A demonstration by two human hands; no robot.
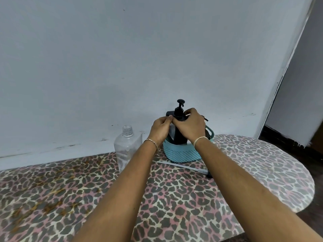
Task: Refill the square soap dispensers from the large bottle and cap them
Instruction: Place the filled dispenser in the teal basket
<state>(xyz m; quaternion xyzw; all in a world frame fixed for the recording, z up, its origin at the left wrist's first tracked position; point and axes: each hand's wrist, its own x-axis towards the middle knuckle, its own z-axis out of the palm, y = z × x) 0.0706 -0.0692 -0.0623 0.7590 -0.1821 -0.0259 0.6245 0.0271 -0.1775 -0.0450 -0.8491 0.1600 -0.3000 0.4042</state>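
Both arms stretched fwd; L hand (160, 128) & R hand (190, 125) close together, fingers curled round dispenser (180, 139).

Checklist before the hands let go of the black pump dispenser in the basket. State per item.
1. Seating: black pump head sits on the black square plastic dispenser: ok; fully tightened: cannot tell.
2. Grip: left hand and right hand both hold the dispenser's top: ok.
3. Dispenser upright in the teal perforated plastic basket: ok.
4. Fill level, opaque body: cannot tell.
5. Supply: clear large plastic bottle upright, uncapped, looks almost empty: not ok for more refills.
6. Parts: loose pump with white dip tube lies on the leopard-print table, not fitted: not ok.
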